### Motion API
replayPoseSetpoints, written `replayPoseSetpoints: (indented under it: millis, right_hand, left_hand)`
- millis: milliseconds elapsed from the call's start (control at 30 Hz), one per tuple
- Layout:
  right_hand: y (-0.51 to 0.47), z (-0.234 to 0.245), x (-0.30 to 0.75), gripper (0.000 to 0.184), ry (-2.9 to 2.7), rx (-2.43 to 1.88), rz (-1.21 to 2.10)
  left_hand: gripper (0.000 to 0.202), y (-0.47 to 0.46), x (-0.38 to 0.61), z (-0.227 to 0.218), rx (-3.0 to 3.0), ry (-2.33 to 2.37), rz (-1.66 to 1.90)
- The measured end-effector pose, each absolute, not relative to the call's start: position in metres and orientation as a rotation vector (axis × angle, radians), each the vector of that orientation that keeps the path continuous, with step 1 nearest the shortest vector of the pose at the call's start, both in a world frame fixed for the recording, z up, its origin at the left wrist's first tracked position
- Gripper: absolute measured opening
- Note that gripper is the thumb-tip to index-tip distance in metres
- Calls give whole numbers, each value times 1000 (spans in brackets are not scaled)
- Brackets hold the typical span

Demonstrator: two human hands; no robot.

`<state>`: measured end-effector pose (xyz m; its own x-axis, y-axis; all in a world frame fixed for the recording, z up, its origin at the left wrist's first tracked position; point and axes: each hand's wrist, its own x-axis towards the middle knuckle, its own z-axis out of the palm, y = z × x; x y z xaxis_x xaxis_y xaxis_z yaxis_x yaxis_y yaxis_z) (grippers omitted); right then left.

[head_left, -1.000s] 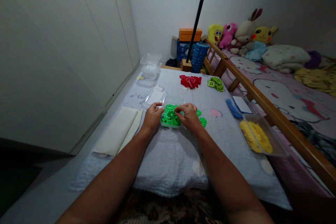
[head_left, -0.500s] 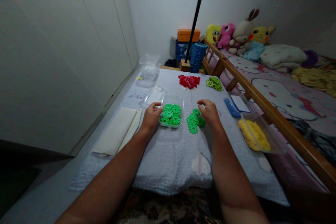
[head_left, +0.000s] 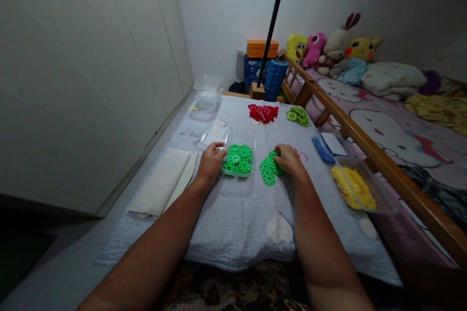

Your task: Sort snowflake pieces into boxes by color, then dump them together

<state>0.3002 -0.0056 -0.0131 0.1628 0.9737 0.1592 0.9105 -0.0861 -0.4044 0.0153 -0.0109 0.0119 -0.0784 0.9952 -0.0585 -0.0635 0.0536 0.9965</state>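
Observation:
A clear plastic tub (head_left: 251, 145) holds several bright green flat pieces (head_left: 238, 159). My left hand (head_left: 211, 161) grips the tub's left rim, fingers curled over the edge. A loose heap of the same green pieces (head_left: 268, 171) lies on the pale quilted cloth (head_left: 237, 214) just right of the tub. My right hand (head_left: 289, 159) rests on that heap's right side, fingers bent down onto the pieces.
Red pieces (head_left: 262, 112) and lime green pieces (head_left: 298, 115) lie farther back. A tub of yellow pieces (head_left: 352, 187) and blue pieces (head_left: 322, 149) sit at the right by a wooden bed rail (head_left: 368, 148). Empty clear containers (head_left: 207, 90), a lid (head_left: 214, 133), a folded white cloth (head_left: 162, 182).
My right hand left the tub, swung right over the loose green heap, then dropped onto it. The left hand stayed on the tub's rim.

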Motion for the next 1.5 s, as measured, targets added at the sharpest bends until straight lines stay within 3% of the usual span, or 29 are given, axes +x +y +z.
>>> replayPoseSetpoints:
  millis: [333, 567, 1067, 1500]
  right_hand:
    - [-8, 13, 287, 5, -1569, -1787, 342]
    - [-22, 30, 230, 12, -1585, -1416, 333]
    - [-25, 25, 194, 17, -1993, -1501, 469]
    - [-18, 37, 277, 17, -1695, -1616, 396]
  left_hand:
    - [43, -12, 16, 14, 1083, 1248, 1239]
    - [43, -10, 15, 11, 1080, 1248, 1246]
    - [41, -8, 14, 6, 1093, 1238, 1247]
    - [41, -10, 14, 9, 1112, 1267, 1251]
